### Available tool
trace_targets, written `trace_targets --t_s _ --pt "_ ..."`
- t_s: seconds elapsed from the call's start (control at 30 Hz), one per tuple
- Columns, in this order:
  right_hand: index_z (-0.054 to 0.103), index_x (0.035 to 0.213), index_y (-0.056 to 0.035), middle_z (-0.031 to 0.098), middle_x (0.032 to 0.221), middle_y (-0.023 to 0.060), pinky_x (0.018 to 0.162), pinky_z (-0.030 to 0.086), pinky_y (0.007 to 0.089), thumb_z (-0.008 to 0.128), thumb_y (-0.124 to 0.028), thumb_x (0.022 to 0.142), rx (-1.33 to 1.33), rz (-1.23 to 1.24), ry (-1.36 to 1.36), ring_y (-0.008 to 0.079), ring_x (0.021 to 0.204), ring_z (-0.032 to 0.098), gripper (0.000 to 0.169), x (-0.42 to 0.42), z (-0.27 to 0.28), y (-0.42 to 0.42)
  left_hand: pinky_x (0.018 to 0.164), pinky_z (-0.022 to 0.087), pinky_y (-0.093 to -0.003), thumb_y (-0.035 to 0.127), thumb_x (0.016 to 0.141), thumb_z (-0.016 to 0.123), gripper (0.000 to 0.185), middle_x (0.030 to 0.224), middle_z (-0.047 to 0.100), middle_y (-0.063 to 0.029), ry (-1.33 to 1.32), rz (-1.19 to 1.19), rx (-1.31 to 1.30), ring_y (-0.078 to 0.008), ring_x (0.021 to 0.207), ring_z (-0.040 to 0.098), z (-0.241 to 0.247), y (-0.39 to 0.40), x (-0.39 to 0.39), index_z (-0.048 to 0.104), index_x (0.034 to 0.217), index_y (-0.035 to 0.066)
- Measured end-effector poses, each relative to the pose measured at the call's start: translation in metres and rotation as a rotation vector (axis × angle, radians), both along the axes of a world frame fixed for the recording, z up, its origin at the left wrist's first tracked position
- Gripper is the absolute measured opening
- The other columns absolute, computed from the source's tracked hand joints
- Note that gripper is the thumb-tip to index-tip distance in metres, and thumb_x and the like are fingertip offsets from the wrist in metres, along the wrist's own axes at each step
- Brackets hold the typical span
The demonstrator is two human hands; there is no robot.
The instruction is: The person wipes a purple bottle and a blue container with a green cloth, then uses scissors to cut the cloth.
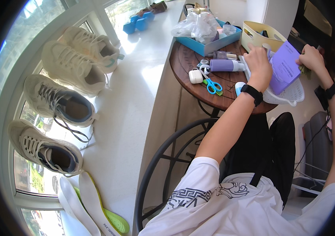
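My left hand point(259, 66) is over the right part of the round wooden table, at the side of a white plastic basket point(293, 96). Its fingers point away from me, and what they touch is hidden. A purple box point(285, 66) with printed writing stands tilted in the basket. At the box's right edge is my right hand point(312, 59), fingers curled and thumb overlapping the edge. A dark green item point(305, 71) shows just below that hand; whether it is gripped is unclear. Left of my left hand lie a purple pump bottle point(225, 65) and blue-handled scissors point(214, 86).
A blue tray point(204, 48) with plastic bags and a cream bin point(262, 34) stand on the far side of the round table point(185, 60). A white earphone case point(195, 76) lies near its edge. Shoes point(64, 103), insoles point(93, 203) and blue dumbbells point(139, 23) occupy the windowsill.
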State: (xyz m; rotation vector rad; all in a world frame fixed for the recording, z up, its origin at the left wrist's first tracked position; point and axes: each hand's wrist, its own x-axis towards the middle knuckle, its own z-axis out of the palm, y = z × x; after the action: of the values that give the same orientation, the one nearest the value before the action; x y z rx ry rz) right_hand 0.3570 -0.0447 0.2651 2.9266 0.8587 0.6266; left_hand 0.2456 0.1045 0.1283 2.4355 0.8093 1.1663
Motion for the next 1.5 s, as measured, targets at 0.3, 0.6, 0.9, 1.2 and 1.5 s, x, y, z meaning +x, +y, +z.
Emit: trace_targets --t_s 0.3,0.6,0.9,1.2,1.5 --pt "0.064 0.093 0.0008 0.070 0.096 0.0210 0.079 0.053 0.0414 0.083 -0.024 0.064 -0.054 -0.023 -0.046 0.0348 0.094 0.069 0.043 -0.027 -0.001 -0.014 0.070 0.056 -0.0361 0.034 0.067 0.089 0.047 0.103 0.059 -0.0121 -0.049 -0.028 -0.075 -0.0276 0.083 0.071 0.002 0.001 -0.017 0.070 0.102 0.008" --pt "0.068 0.095 0.0031 0.071 0.101 0.0231 0.082 0.056 0.0410 0.081 -0.032 0.060 -0.162 -0.086 -0.023 0.0355 0.096 0.070 0.051 0.003 -0.007 -0.036 0.070 0.057 -0.0349 0.036 0.063 0.091 0.050 0.105 0.060 -0.0115 0.026 -0.081 -0.011 -0.0264 0.085 0.072 0.002 -0.001 -0.010 0.071 0.100 0.011" --pt "0.066 0.094 0.0019 0.071 0.099 0.0213 0.082 0.055 0.0382 0.086 -0.037 0.057 -0.093 -0.067 0.206 0.0323 0.093 0.070 0.057 0.034 -0.019 -0.058 0.085 0.050 -0.0402 0.036 0.057 0.093 0.051 0.107 0.057 -0.0124 -0.020 -0.006 -0.001 -0.0295 0.103 0.060 -0.002 -0.002 -0.001 0.073 0.093 0.006" --pt "0.065 0.102 -0.0003 0.069 0.103 0.0183 0.084 0.054 0.0388 0.083 -0.037 0.062 -0.046 -0.023 0.116 0.0308 0.096 0.068 0.058 0.016 -0.020 -0.052 0.088 0.053 -0.0432 0.035 0.056 0.093 0.062 0.112 0.057 -0.0173 -0.083 -0.183 -0.148 -0.0355 0.109 0.057 -0.016 0.004 0.009 0.069 0.101 0.000" --pt "0.067 0.108 -0.0026 0.068 0.111 0.0175 0.089 0.053 0.0406 0.080 -0.038 0.066 -0.036 -0.021 0.055 0.0316 0.102 0.067 0.057 0.003 -0.019 -0.043 0.089 0.053 -0.0439 0.040 0.055 0.095 0.070 0.114 0.057 -0.0196 -0.084 -0.233 -0.187 -0.0370 0.110 0.057 -0.015 0.004 0.005 0.067 0.103 -0.002"
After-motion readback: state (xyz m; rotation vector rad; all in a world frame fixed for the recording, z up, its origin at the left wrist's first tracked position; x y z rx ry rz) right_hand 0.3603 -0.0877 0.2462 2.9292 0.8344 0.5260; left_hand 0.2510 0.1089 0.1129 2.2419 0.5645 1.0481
